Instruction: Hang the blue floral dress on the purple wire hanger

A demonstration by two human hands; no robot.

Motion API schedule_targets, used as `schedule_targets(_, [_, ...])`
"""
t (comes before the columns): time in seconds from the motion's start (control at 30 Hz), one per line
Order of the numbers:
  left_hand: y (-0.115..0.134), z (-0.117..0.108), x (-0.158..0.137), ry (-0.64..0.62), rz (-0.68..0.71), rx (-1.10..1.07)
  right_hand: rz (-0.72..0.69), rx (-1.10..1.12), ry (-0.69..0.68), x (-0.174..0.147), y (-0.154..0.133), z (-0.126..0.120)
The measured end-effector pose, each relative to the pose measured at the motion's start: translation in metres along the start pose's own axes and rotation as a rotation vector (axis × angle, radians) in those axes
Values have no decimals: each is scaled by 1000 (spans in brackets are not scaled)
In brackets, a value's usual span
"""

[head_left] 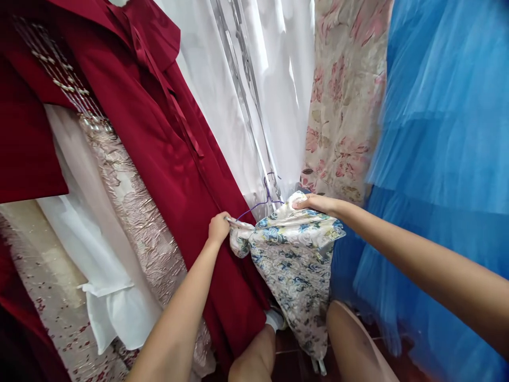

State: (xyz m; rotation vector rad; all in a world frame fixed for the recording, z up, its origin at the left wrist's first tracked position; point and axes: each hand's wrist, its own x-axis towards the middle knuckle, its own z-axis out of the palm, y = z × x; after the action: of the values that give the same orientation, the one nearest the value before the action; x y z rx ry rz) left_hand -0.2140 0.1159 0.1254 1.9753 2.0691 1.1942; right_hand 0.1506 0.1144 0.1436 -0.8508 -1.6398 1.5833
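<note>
A white garment with a blue and yellow floral print [292, 270] hangs in front of my knees, from a thin purple hanger [267, 200]. My left hand [219, 228] is closed at the narrow left end of its top edge, beside the hanger's arm. My right hand [318, 203] pinches the garment's upper right part, thumb on the near side and the other fingers mostly hidden behind the cloth. Below the hands the fabric drapes down and narrows between my legs.
A long dark red dress [175, 175] and several pale gowns hang on the left. White curtain-like cloth [274, 79] is behind the hanger. On the right are a pink-flowered fabric [342, 111] and a blue tulle dress [445, 148]. Dark floor tiles [288, 345] show below.
</note>
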Motion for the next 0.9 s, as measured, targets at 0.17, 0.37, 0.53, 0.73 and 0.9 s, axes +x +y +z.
schedule_targets(0.17, [30,18,7,15,71,-156,25,48,17,-3,6,-1])
schedule_targets(0.37, [7,16,-41,140,85,-189,-209,-155,127,-43,34,-12])
schedule_targets(0.53, [-3,8,-75,256,172,-156,-385,-298,403,-67,76,-23])
schedule_targets(0.73, [10,-15,-76,356,247,-43,-557,-257,626,-43,26,-14])
schedule_targets(0.9, [-12,-15,-93,113,107,286,-622,-454,455,-39,-19,26])
